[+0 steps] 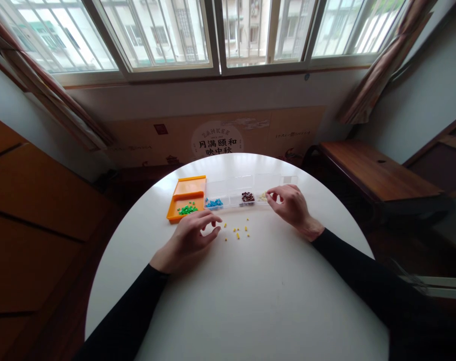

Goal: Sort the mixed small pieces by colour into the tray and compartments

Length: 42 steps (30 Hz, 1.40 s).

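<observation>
My left hand (pixel 192 236) rests on the round white table (pixel 235 296), fingers curled in a loose pinch just left of several small yellow beads (pixel 238 232) scattered on the tabletop. My right hand (pixel 291 203) hovers at the right part of a clear compartment box (pixel 250 193), fingertips pinched over a cell with pale beads (pixel 263 196). The box also holds blue beads (pixel 214 203) and dark red beads (pixel 247 196). An orange tray (pixel 186 189) with green beads (pixel 187 208) lies at the box's left end.
A wooden bench (pixel 374 173) stands to the right of the table. Brown cabinets fill the left side. A printed cardboard panel (pixel 216 138) leans against the wall under the window.
</observation>
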### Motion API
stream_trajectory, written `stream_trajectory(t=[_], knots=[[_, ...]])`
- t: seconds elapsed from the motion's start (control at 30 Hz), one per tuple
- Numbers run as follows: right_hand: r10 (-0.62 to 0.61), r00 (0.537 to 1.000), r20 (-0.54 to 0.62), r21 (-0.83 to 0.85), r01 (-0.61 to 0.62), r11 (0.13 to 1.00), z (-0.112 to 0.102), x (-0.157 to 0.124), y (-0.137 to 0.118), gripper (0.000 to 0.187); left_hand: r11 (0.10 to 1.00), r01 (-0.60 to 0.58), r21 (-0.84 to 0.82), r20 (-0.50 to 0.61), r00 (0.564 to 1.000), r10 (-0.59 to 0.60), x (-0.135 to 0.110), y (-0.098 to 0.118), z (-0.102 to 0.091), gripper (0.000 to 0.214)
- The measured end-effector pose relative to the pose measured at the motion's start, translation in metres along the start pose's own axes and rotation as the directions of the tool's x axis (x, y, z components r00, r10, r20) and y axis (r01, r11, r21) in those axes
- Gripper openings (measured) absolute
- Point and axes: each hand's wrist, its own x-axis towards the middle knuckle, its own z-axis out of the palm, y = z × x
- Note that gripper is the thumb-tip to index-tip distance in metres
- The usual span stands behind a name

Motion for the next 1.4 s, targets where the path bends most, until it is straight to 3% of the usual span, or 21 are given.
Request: stream_trajectory(t=[0.13,0.27,0.47,0.53,0.83,1.4], knots=[[-0.212,0.971,0.109,0.196,0.188,0.962,0.0,-0.003,-0.017,0.014,1.0,0.013,0.011,0.067,0.998,-0.013,-0.003,-0.003,-0.003,0.013],[-0.431,0.884,0.182,0.333,0.357,0.873,0.005,-0.009,-0.035,0.009,0.998,0.037,-0.047,0.113,0.993,-0.032,-0.003,-0.003,-0.005,0.013],[-0.563,0.765,0.313,0.391,0.436,0.81,0.011,-0.018,-0.054,0.021,0.997,0.051,-0.058,0.106,0.993,-0.045,-0.002,-0.002,-0.004,0.013],[-0.58,0.744,0.333,0.378,0.458,0.805,0.013,-0.02,-0.056,0.023,0.997,0.048,-0.054,0.105,0.994,-0.042,-0.002,-0.003,-0.003,0.013],[-0.563,0.752,0.344,0.367,0.444,0.817,0.018,-0.021,-0.055,0.018,0.998,0.041,-0.054,0.087,0.996,-0.036,-0.005,-0.011,0.003,0.012],[-0.505,0.775,0.381,0.38,0.367,0.849,0.015,-0.018,-0.063,0.013,0.997,0.04,-0.068,0.055,0.998,-0.036,-0.001,-0.003,0.001,0.01]])
